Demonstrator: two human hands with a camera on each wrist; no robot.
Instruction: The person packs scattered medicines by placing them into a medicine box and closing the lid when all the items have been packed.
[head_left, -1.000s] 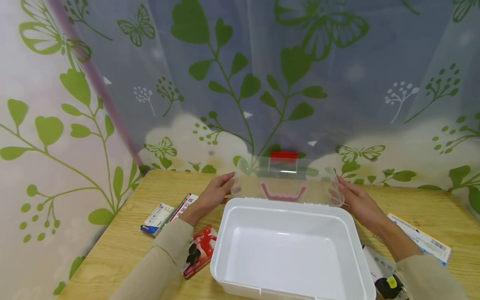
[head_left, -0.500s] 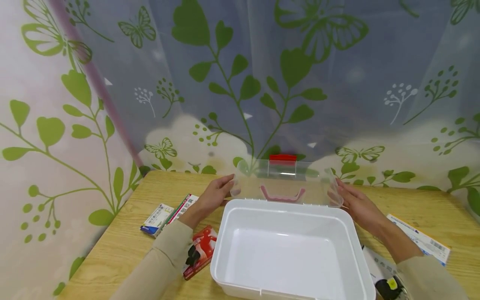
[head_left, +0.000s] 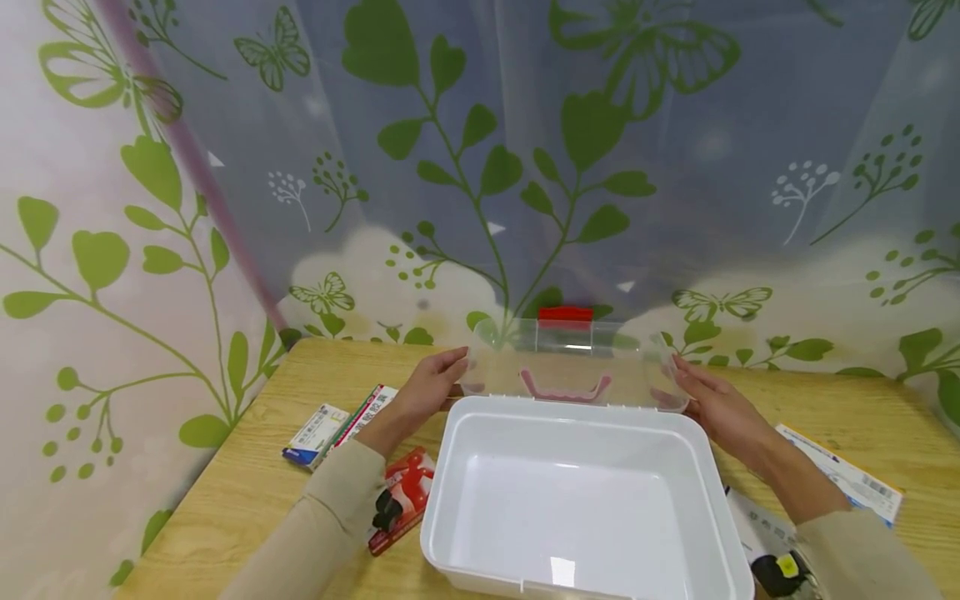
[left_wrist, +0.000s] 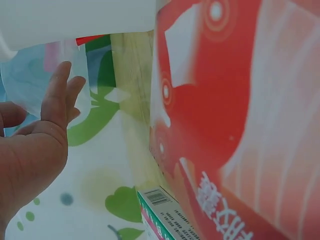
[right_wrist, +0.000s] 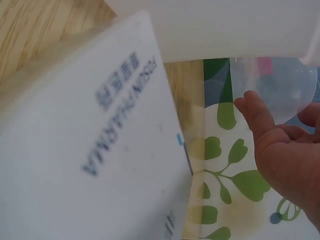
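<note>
A white plastic storage box (head_left: 433, 508) stands open-topped in front of me. Its clear lid (head_left: 495, 367) is swung up on the far side, with a pink handle (head_left: 566, 393) and a red latch (head_left: 566, 317). My left hand (head_left: 426, 387) holds the lid's left end, fingers behind it; in the left wrist view the thumb (left_wrist: 11, 114) lies apart from the fingers (left_wrist: 57, 97). At the other end my right hand (head_left: 723, 412) holds the lid likewise, its fingers (right_wrist: 257, 115) reaching along the outside.
Left of the box lie a red medicine box (head_left: 408, 492), a white-and-blue carton (head_left: 315, 433) and a green-and-red edged carton (head_left: 371, 410). Under the right forearm are a white carton (head_left: 753, 521) and a white-and-orange one (head_left: 847, 473). A patterned curtain (head_left: 675, 208) hangs behind the wooden table (head_left: 225, 517).
The lid has tipped back very slightly, its red latch a little lower than a second ago. Both hands keep their places at its ends. A bright reflection now shows on the box floor.
</note>
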